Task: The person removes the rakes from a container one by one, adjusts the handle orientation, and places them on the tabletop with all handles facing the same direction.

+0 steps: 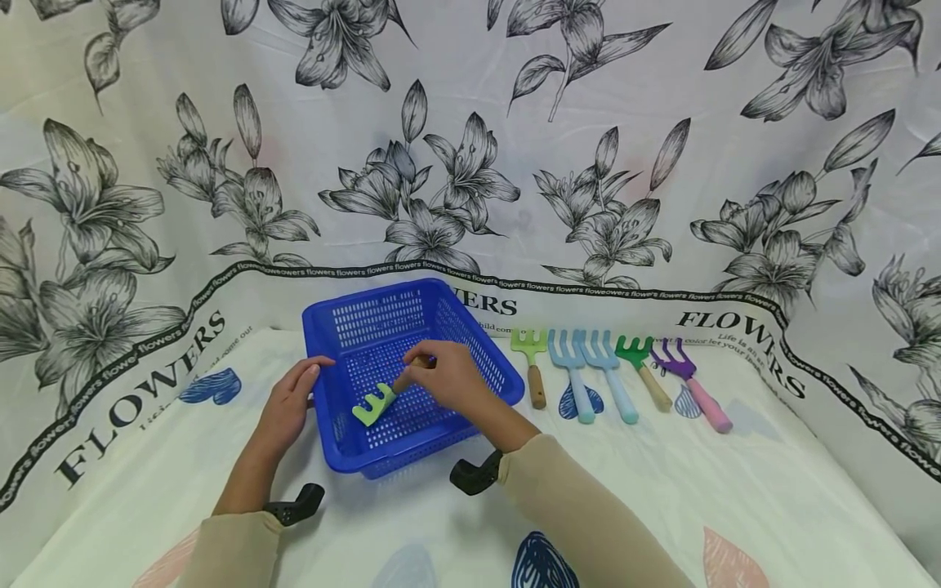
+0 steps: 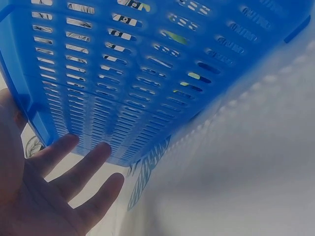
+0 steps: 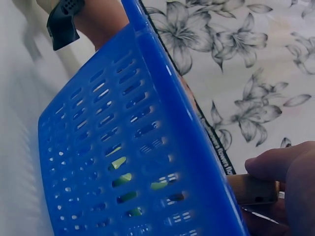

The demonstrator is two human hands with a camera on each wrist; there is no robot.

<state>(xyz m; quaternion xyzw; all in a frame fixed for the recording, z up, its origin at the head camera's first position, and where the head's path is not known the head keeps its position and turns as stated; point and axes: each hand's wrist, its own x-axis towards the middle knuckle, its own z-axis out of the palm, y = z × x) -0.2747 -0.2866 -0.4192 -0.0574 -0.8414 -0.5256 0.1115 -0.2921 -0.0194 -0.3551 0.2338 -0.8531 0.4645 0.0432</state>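
Note:
A blue plastic basket (image 1: 412, 445) with slotted sides stands before me, and my left hand (image 1: 287, 404) holds its left rim. Several fingers (image 2: 93, 164) of that hand spread outside the basket wall (image 2: 147, 83) in the left wrist view. Over the basket, my right hand (image 1: 444, 376) grips the wooden handle (image 3: 253, 189) of a small light-green hand rake (image 1: 373, 406). The rake's tines point down and left, inside the basket; whether they touch its floor I cannot tell. Green bits of it show through the slots in both wrist views.
Right of the basket lie several more hand rakes in a row: light green (image 1: 531, 359), two light blue (image 1: 569, 359) (image 1: 604, 359), dark green (image 1: 638, 353) and purple with a pink handle (image 1: 687, 376). A flower-print cloth (image 1: 470, 204) hangs behind.

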